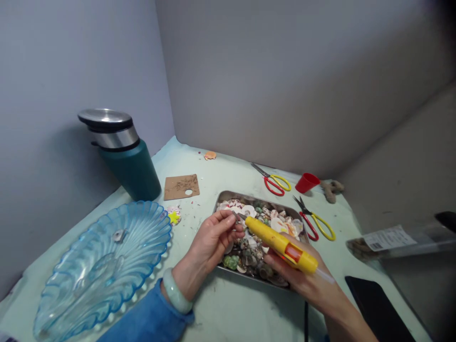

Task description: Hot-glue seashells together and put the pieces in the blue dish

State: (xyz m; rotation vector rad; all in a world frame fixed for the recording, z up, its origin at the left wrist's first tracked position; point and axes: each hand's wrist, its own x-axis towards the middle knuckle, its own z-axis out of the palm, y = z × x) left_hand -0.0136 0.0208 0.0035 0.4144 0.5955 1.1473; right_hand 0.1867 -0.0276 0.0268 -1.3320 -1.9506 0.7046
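Near left, a wavy blue glass dish (142,266) with a small pale piece (118,235) lying on it; near right, a dark flat slab (381,308), maybe a phone. Wears a pale bangle (175,290) beside a blue sleeve (149,316). Grips a yellow glue gun (274,237) in the right hand (299,275), fingers wrapped under the body, nozzle to the left, clear stick (325,275) out of the back; cannot tell about the trigger. Pinches thumb and fingertips of the left hand (208,240) nearly closed at the nozzle, apparently on something tiny, too hidden to name. Below both, a metal tray (249,277) heaped with shells (278,225) and green stones (231,261).

Seems midway through one small step: nozzle already up at the pinch, but no join visible. Plenty loose in the tray, apparently unglued.

Farther left, a star-topped piece (174,217), brown card (174,187) and teal bottle (133,173); right of the tray, open scissors (308,212) and a clear packet (388,239). Farther off, a second pair (270,176), a red cup (306,182) with a lumpy brown thing (333,191) just beside, and, far left of these, an orange piece (210,155)
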